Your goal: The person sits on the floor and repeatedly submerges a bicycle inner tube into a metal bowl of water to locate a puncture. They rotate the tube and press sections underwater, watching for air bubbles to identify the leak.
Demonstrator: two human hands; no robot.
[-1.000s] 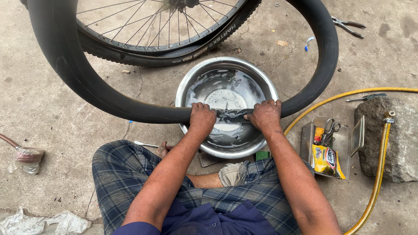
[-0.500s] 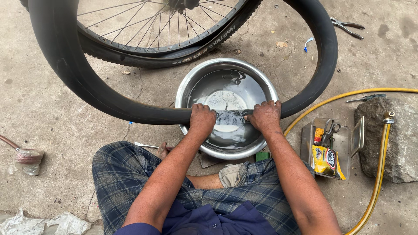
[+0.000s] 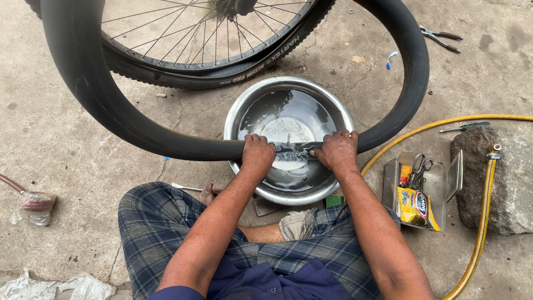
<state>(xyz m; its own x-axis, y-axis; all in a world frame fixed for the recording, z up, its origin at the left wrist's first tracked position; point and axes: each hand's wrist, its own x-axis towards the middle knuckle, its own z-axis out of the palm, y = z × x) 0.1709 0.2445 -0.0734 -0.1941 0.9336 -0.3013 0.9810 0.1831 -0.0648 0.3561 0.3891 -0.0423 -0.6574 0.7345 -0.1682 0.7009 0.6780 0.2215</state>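
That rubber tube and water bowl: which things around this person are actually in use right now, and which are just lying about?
In use:
- black inner tube, gripped by the left hand and right hand
- steel basin of water, tube pressed into it

Lying about:
- bicycle wheel
- pliers
- yellow hose
- clear box holding scissors
- stone

Just one head-worn view, looking steeply down from close above at the metal basin [image 3: 288, 89] and concrete ground [image 3: 66, 183]; nothing shared.
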